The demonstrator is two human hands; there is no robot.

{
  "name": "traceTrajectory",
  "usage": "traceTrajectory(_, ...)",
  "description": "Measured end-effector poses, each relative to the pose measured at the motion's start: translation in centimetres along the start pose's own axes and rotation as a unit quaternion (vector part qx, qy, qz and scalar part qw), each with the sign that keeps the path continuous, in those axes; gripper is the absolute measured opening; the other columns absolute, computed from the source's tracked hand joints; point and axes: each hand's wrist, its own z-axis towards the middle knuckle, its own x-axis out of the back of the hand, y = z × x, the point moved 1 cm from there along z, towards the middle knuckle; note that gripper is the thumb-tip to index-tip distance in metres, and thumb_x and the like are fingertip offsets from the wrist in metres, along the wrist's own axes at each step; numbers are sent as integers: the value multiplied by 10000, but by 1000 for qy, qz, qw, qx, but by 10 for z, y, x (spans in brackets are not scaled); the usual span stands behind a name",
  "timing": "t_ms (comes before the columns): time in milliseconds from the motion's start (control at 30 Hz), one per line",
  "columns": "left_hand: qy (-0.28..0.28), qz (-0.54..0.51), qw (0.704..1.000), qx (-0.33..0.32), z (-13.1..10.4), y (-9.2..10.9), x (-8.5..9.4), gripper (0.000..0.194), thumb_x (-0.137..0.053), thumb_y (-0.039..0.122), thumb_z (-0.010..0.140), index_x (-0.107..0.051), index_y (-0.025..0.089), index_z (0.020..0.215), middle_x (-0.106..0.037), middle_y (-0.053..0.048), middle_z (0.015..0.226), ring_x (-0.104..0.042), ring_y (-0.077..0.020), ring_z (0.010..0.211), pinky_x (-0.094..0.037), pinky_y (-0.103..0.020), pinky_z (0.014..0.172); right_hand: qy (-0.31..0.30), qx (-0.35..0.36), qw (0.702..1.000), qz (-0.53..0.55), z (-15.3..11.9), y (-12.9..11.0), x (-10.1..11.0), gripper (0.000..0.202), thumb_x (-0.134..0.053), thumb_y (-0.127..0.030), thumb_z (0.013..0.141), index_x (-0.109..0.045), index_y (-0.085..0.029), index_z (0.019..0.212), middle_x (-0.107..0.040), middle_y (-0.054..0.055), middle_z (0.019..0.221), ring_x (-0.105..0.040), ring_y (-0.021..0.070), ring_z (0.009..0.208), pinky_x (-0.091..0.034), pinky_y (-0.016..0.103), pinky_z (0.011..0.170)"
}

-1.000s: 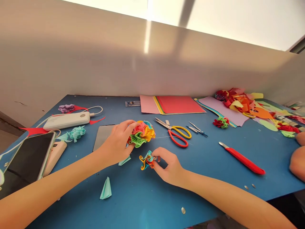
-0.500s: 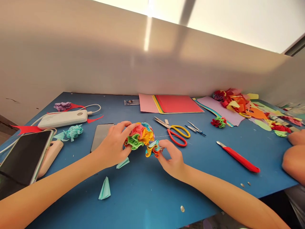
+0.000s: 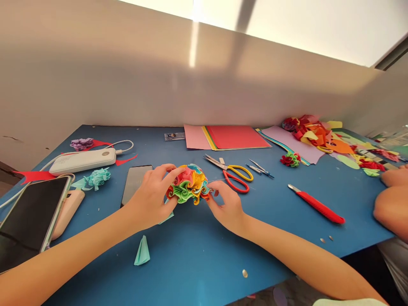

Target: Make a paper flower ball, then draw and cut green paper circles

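A multicoloured ball of curled paper [image 3: 188,183] is held just above the table between my hands. My left hand [image 3: 157,191] grips its left side, fingers over the top and thumb beneath. At its lower right, my right hand [image 3: 227,203] pinches a small blue, yellow and orange curled paper piece [image 3: 205,191], which meets the ball's side. Whether the two are joined I cannot tell. A thin thread [image 3: 219,182] runs rightward from near my right fingertips. Below my left hand lie two folded turquoise paper pieces [image 3: 142,251], one partly covered.
Scissors [image 3: 234,174], slim pointed tools [image 3: 260,169] and a red-handled cutter [image 3: 317,206] lie to the right. Coloured sheets [image 3: 239,138] rest by the wall. Paper scraps [image 3: 318,134] pile at the far right, near another person's arm [image 3: 393,208]. Phones [image 3: 35,216] and a power bank [image 3: 83,161] sit left.
My right hand has moved slightly left, bringing the small curled paper piece from beside and below the ball up against its right side. My left hand keeps its grip on the ball.
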Motion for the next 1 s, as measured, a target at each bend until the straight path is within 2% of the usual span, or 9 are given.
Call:
traceTrajectory(133, 7, 0, 1000, -9, 0, 2, 2, 588, -499, 211, 779, -363, 296, 1345, -442, -90, 1282, -459, -294, 1129, -385, -470, 965, 0, 9, 999, -32, 0, 0, -5, 153, -513, -142, 857, -563, -211, 985, -657, 31, 801, -622, 150, 696, -516, 271, 636)
traceTrajectory(267, -19, -31, 999, 18, 2, 2, 2, 588, -485, 217, 779, -364, 296, 1349, -447, -74, 1276, -460, -277, 1125, -402, -443, 953, -7, 26, 998, -55, -1, 2, -12, 134, -518, -152, 853, -567, -199, 968, -665, 46, 788, -628, 166, 689, -510, 289, 643)
traceTrajectory(633, -7, -14, 1000, 12, -2, 7, 4, 553, -487, 231, 788, -382, 262, 1330, -453, -87, 1285, -466, -295, 1131, -380, -463, 973, -19, 19, 999, -45, 0, -4, -16, 51, -518, -160, 836, -553, -196, 826, -622, 14, 672, -572, 139, 593, -451, 260, 572)
traceTrajectory(833, -18, -29, 999, 38, -5, 13, 7, 524, -473, 258, 807, -387, 266, 1325, -451, -74, 1300, -452, -297, 1121, -413, -450, 930, -2, 32, 999, -32, 1, -3, -12, 113, -518, -149, 821, -556, -196, 916, -632, 16, 705, -574, 136, 590, -472, 262, 578)
traceTrajectory(1000, -51, -96, 991, 76, -3, 18, 11, 467, -464, 266, 835, -403, 271, 1298, -475, -58, 1281, -470, -270, 1128, -394, -442, 965, 17, 23, 1000, -12, 3, -3, -8, 169, -530, -140, 814, -551, -207, 968, -620, 1, 708, -571, 130, 588, -491, 256, 583)
